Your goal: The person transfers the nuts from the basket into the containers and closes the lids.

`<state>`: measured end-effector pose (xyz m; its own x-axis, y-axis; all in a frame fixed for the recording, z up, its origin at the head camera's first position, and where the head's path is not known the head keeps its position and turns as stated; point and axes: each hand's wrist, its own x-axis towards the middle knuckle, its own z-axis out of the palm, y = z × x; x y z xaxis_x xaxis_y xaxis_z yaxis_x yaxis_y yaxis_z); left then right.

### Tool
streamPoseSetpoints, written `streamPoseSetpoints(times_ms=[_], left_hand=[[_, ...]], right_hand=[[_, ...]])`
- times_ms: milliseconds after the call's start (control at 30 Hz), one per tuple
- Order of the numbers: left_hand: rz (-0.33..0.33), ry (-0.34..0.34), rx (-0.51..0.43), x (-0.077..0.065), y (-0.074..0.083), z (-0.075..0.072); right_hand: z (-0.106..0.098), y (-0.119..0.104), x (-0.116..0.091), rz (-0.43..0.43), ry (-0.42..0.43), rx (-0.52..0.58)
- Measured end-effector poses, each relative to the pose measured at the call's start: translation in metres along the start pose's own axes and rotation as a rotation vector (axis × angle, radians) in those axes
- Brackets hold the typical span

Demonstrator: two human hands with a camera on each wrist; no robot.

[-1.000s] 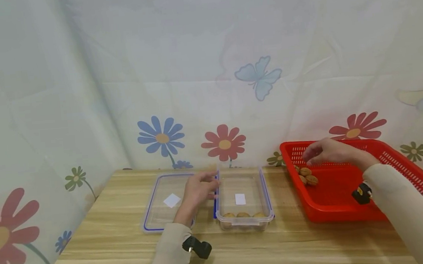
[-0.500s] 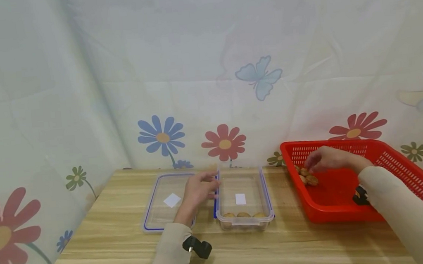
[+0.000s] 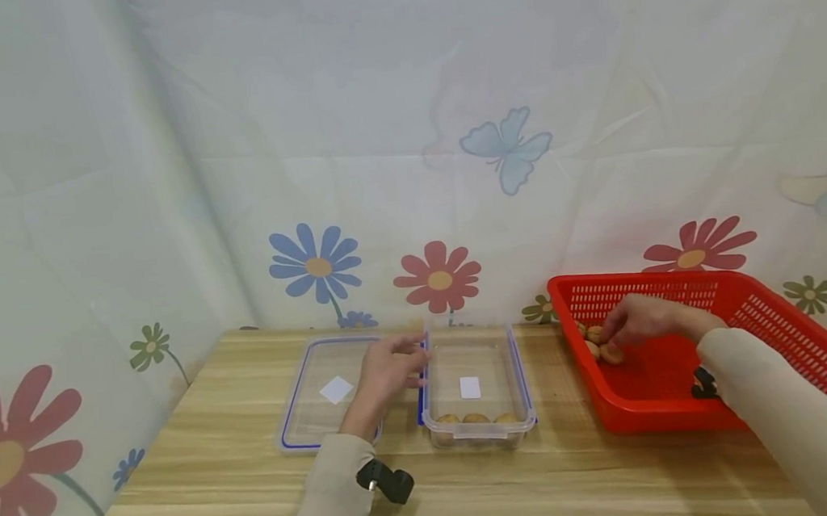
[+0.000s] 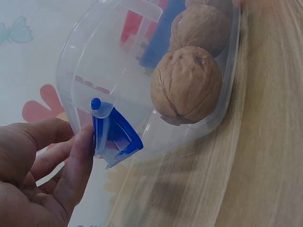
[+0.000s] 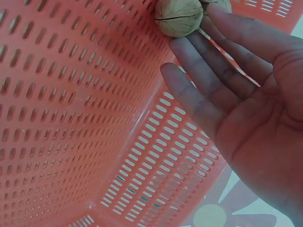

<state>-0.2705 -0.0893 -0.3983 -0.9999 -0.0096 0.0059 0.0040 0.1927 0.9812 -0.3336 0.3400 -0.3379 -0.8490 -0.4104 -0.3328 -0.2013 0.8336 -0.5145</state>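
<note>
My left hand (image 3: 386, 371) stays at the left rim of a clear plastic food container (image 3: 480, 429). Its thumb and fingers grip the edge beside a blue latch (image 4: 116, 135), which hangs folded outward. Several walnuts (image 4: 187, 85) sit in a row along the container's near end. My right hand (image 3: 640, 321) reaches down into a red plastic basket (image 3: 615, 412), its fingers extended among a few walnuts (image 3: 611, 354) in the left corner. In the right wrist view the fingertips are right at one walnut (image 5: 179, 18), and the thumb overlaps another behind it.
A clear lid with a blue seal (image 3: 310, 428) and a white paper square lies left of the container, partly under my left forearm. A white label (image 3: 470, 388) shows inside the container. A flower-patterned curtain (image 3: 377, 172) hangs behind the wooden table (image 3: 205, 485).
My right hand has lowered into the basket, its fingertips coming down to the walnuts. The left hand and the container have kept still.
</note>
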Motion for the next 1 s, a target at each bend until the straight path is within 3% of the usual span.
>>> streamPoseSetpoints(times_ms=[467, 733, 1000], left_hand=[[-0.017, 0.0, 0.009, 0.0, 0.0, 0.0], [-0.018, -0.001, 0.017, 0.001, -0.001, 0.0], [-0.011, 0.002, 0.007, 0.002, -0.002, 0.0]], right_hand=[[0.004, 0.001, 0.0, 0.029, -0.043, 0.054], [-0.003, -0.003, -0.004, -0.003, 0.029, -0.008], [-0.016, -0.02, -0.017, -0.046, 0.1, -0.019]])
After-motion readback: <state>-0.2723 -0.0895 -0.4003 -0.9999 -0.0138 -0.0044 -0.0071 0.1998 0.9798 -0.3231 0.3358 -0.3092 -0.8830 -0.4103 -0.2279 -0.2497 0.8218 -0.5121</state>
